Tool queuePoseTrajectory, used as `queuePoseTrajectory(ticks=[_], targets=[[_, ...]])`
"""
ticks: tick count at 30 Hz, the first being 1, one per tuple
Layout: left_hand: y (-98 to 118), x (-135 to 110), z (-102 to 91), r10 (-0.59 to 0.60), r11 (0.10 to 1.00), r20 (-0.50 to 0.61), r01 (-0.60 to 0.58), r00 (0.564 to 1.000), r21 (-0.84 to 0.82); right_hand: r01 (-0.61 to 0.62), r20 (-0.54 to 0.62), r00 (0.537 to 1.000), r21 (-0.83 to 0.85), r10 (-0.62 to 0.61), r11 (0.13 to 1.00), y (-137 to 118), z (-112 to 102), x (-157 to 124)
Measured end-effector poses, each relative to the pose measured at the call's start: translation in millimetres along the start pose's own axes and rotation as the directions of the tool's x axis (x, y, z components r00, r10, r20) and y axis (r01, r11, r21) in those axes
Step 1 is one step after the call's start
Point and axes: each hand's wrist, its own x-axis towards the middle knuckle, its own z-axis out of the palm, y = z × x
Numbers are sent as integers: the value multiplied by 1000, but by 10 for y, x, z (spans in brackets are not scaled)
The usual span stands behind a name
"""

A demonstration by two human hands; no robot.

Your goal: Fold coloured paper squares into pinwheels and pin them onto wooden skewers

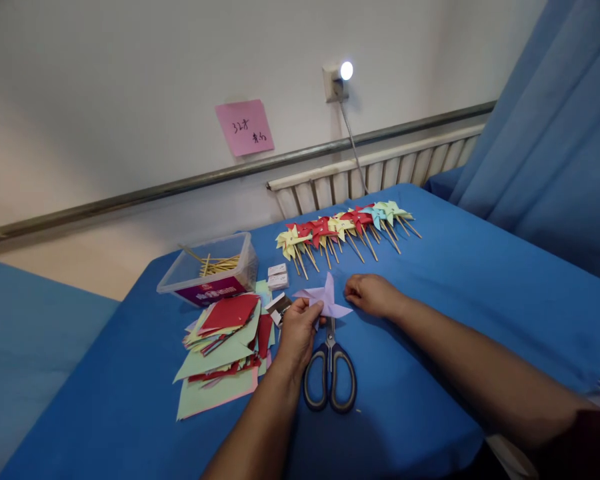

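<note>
My left hand (301, 327) pinches a lilac paper pinwheel (329, 301) between thumb and fingers, its blades folded in toward the centre. My right hand (367, 293) rests close to the blue cover just right of the pinwheel, fingers curled together; whatever it may hold is hidden. Below the pinwheel lies a pair of scissors (331, 373) with dark handles toward me, its blades partly covered by the paper. Beside my left hand is a small open box (279, 308). A stack of coloured paper sheets (225, 347) in green, red and yellow lies to the left.
A clear plastic bin (173, 283) with wooden sticks (220, 265) stands at the back left, near two small white boxes (278, 276). Finished pinwheels (321, 231) on sticks lie in a row along the back. Behind them are a radiator (375, 170) and a wall pipe (205, 180).
</note>
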Motion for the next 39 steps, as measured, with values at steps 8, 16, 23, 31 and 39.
queuePoseTrajectory(ticks=[8, 16, 23, 31, 39], targets=[[-32, 0, 2, 35, 999, -39, -34, 999, 24, -35, 16, 999, -2, 35, 999, -28, -25, -5], [-39, 8, 14, 27, 999, -66, -24, 997, 49, -8, 36, 999, -50, 10, 999, -56, -34, -8], [-56, 17, 5, 31, 997, -42, -28, 999, 75, 30, 46, 999, -154, -24, 988, -102, -21, -6], [-87, 29, -26, 39, 994, -26, -36, 999, 107, 1, 50, 999, -98, 4, 995, -72, -3, 4], [-69, 20, -21, 34, 996, -11, -33, 999, 77, -27, 21, 999, -96, 29, 995, -67, 26, 13]])
